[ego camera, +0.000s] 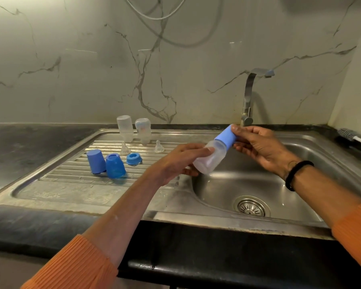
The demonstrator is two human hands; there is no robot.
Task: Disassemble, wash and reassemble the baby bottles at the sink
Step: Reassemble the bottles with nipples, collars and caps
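**Capped bottle held tilted over the basin**

Marble-veined wall panels rise behind a dark counter [29, 142] with a steel sink [227, 184] set into it; I see a bent tap [249, 94] at the back and a bottle brush [350, 136] lying at the far right rim.

My left hand [175, 161] holds the clear body of a baby bottle [211, 157], fingers curled round its lower half; my right hand [258, 144] pinches the blue cap [226, 136] between thumb and fingertips, so both grips are closed on the same piece. Its long axis runs diagonally, base toward me and to the left, capped end pointing up, away and to the right toward the tap; it hangs in the air over the left edge of the basin, touching nothing but my hands.

On the ribbed drainboard [71, 172] stand two clear bottle bodies [125, 128], upside down and side by side, near the back edge; two clear teats [159, 147] sit in front of them; nearer me are two blue caps [96, 161] just beside each other, and a blue collar ring [133, 159] to their right. A black band [296, 174] circles my right wrist; orange sleeves [75, 265] cover both forearms.
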